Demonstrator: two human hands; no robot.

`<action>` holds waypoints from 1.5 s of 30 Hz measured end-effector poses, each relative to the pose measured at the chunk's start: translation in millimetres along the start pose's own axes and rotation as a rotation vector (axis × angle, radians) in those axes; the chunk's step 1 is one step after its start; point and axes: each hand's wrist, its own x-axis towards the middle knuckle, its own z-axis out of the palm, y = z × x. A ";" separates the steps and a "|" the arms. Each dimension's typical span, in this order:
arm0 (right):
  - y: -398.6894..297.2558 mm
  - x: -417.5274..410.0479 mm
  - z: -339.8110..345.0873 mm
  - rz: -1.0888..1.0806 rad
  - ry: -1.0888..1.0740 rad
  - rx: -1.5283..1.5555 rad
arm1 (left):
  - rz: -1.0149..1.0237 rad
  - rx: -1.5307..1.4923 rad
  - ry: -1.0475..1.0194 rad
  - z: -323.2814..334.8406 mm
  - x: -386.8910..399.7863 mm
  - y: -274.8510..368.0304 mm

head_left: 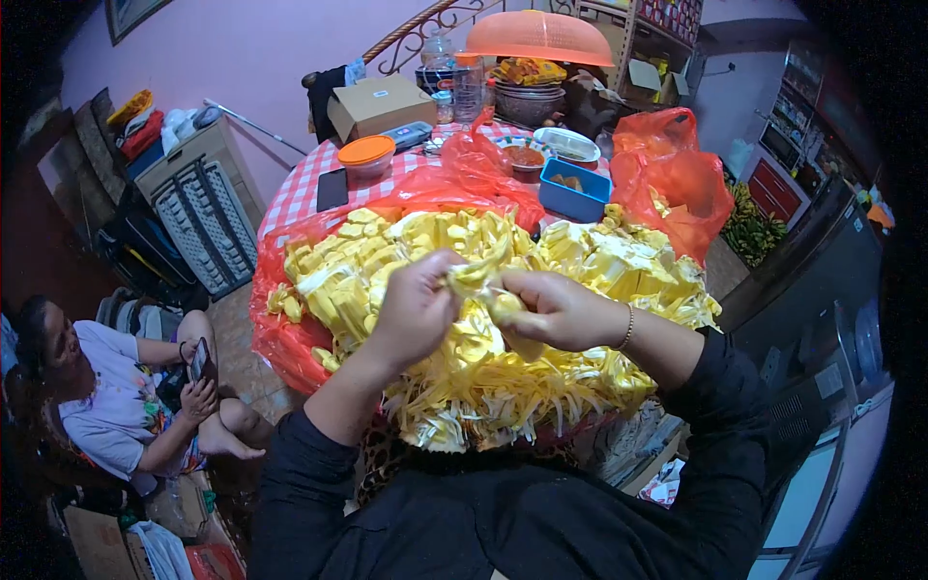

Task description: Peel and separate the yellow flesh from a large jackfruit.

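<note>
Large opened sections of yellow jackfruit [355, 250] lie before me, packed with pods. Pale stringy fibres [507, 395] hang over the near side. Above the fruit, my left hand [424, 308] pinches one end of a torn strip of jackfruit flesh [475, 275]. My right hand [569, 312], with a bracelet at the wrist, grips the other end, along with a yellow jackfruit pod [506, 308]. Its fingers partly hide the pod. Red plastic sheeting [290, 348] is spread under the fruit at the left.
Behind the fruit on the checkered tablecloth [304, 181] are a blue plastic container [575, 190], an orange-lidded tub [366, 156], a phone [333, 190] and a bowl of red sauce [523, 155]. A red plastic bag [670, 181] stands at the right. A person [109, 391] sits at left holding a phone.
</note>
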 end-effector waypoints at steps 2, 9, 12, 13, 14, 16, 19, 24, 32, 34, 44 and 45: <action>-3.2 -11.4 -8.5 0.104 -0.091 0.155 | 0.032 -0.067 0.100 -13.3 9.8 -0.1; 5.0 -56.5 -85.0 0.104 0.416 0.359 | -0.041 0.156 -0.070 -16.2 1.5 5.1; 23.5 -69.7 -148.2 0.049 0.926 0.305 | -0.004 0.210 -0.114 10.2 0.2 9.6; 31.2 -77.6 -170.8 0.043 1.067 0.321 | -0.033 0.188 -0.137 14.1 -0.1 13.1; 39.7 -87.5 -193.9 0.015 1.173 0.335 | -0.075 0.154 -0.155 15.9 -0.7 16.8; 62.7 -103.3 -238.3 0.022 1.286 0.418 | -0.085 0.189 -0.216 11.1 -5.0 24.0; 102.4 -123.1 -287.8 0.291 1.558 0.283 | -0.014 0.248 -0.233 -6.7 -23.7 29.4; 102.9 -138.5 -297.6 0.612 0.969 -0.585 | -0.020 0.237 -0.020 -40.6 -67.9 32.3; -3.2 -106.7 -122.4 0.358 0.351 -1.195 | 0.360 -0.619 -0.599 -60.2 -77.3 85.6; -20.6 -97.1 -72.1 0.280 0.038 -1.217 | 0.446 -0.624 -0.765 -51.2 -77.1 107.5; -32.5 -3.7 16.4 -0.092 -0.162 -0.929 | 0.512 -0.666 -0.747 -13.3 -104.7 152.8; -26.2 8.4 25.1 -0.138 -0.143 -0.965 | 0.520 -0.662 -0.735 -12.2 -107.6 153.5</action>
